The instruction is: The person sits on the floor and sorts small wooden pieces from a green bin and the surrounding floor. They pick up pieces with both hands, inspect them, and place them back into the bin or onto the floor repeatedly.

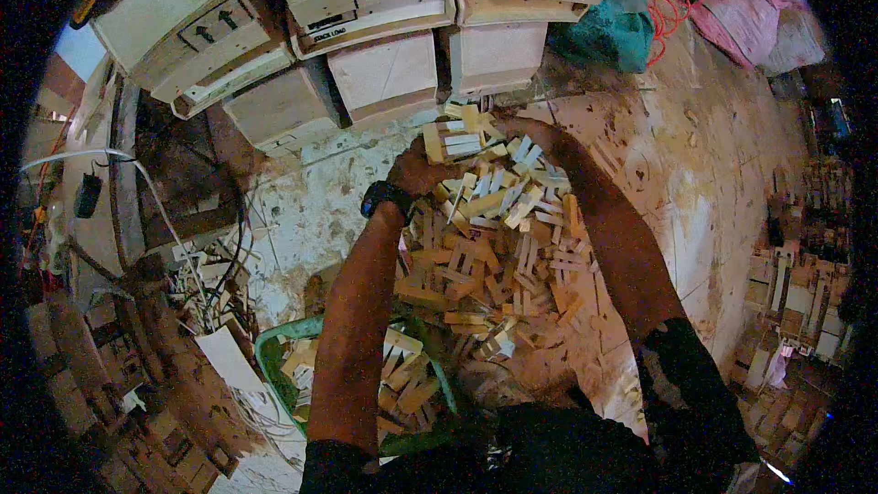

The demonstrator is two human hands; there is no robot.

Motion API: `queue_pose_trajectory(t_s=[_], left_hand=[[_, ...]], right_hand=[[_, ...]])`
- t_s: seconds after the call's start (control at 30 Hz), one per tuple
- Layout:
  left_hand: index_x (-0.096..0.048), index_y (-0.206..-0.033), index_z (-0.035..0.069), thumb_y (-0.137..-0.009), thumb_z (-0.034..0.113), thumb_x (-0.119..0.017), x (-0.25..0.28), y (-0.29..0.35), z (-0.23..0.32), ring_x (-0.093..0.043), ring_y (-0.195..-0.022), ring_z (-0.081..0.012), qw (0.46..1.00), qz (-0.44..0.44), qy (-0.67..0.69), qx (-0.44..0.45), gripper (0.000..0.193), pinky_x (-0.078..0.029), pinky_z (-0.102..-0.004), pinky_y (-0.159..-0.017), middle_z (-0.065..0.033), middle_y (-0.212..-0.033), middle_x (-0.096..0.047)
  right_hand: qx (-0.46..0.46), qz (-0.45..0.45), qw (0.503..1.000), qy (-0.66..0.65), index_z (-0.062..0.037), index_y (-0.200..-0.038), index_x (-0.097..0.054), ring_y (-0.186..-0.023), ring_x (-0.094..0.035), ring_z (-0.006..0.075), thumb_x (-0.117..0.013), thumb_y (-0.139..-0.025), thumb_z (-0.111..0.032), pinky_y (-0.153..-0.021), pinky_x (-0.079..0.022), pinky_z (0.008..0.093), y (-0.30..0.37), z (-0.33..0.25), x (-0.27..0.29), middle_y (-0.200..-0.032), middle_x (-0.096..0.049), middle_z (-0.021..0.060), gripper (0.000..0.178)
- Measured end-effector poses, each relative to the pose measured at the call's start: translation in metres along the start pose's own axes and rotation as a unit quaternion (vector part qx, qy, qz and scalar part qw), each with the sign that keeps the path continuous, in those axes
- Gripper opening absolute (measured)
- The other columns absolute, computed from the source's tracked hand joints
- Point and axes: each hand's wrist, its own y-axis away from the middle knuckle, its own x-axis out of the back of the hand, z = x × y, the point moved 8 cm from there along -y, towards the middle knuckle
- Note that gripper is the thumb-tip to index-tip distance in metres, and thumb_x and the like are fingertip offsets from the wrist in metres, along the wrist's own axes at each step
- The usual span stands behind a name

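A heap of small pale wooden pieces (485, 197), many with slots or slats, lies on the floor in front of me. My left hand (419, 171), with a dark watch on the wrist, is at the heap's far left edge. Its fingers curl against a slotted wooden piece (433, 143) and seem to grip it. At the far right edge of the heap is my right hand (532, 132), dark and partly behind the pieces. I cannot make out its fingers. Between the two hands the pieces are bunched up into a mound.
A green-rimmed basket (265, 348) holding more wooden pieces stands beneath my left forearm. Stacked wooden boxes (380, 78) line the far side. Pink (745, 5) and teal sacks (608, 32) lie far right, beside a coiled orange hose (672, 14). Wood scraps and cables are on the left.
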Motion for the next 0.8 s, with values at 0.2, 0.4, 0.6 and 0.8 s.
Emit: queue_pose_trajectory(t_s=[0.2,0.4,0.6,0.8], left_hand=[[-0.036,-0.135,0.001,-0.071,0.023,-0.082,-0.012,-0.003,-0.007,-0.061,-0.104,-0.0268,0.994,-0.033,0.088,-0.061,0.082,-0.049,-0.0386,-0.092,-0.0142,-0.117,-0.062],[-0.035,-0.135,0.000,-0.069,0.034,-0.083,-0.010,0.008,0.006,-0.058,-0.110,-0.0262,0.989,0.012,0.127,-0.070,0.089,-0.045,-0.0371,-0.098,-0.0136,-0.120,-0.061],[-0.060,-0.124,0.008,-0.082,0.039,-0.071,-0.015,0.016,0.022,-0.062,-0.107,-0.0235,0.995,0.048,0.014,-0.086,0.054,-0.046,-0.0378,-0.095,-0.0081,-0.116,-0.066],[-0.063,-0.116,0.010,-0.078,0.056,-0.066,0.003,0.043,0.080,-0.066,-0.093,-0.0349,0.982,0.112,-0.117,-0.093,0.060,-0.052,-0.0446,-0.083,-0.0192,-0.104,-0.067]], right_hand=[[-0.003,-0.067,0.998,-0.006,-0.0085,-0.128,-0.054,-0.100,-0.058,0.0193,-0.062,-0.088,-0.040,-0.083,-0.048,0.0339,-0.018,0.046,0.018,-0.117,-0.060,0.0082,0.052],[-0.175,0.031,0.956,-0.233,-0.0100,-0.119,-0.059,-0.082,-0.063,0.0164,-0.068,-0.086,-0.036,-0.072,-0.052,0.0305,-0.011,0.052,-0.001,-0.103,-0.066,0.0047,0.043],[-0.074,0.028,0.955,-0.287,-0.0051,-0.119,-0.057,-0.091,-0.065,0.0228,-0.062,-0.088,-0.042,-0.079,-0.055,0.0384,-0.004,0.008,-0.040,-0.106,-0.065,0.0127,0.048],[-0.029,0.020,0.932,-0.361,-0.0104,-0.121,-0.055,-0.089,-0.063,0.0223,-0.055,-0.093,-0.038,-0.071,-0.056,0.0355,-0.001,0.011,-0.025,-0.108,-0.063,0.0096,0.040]])
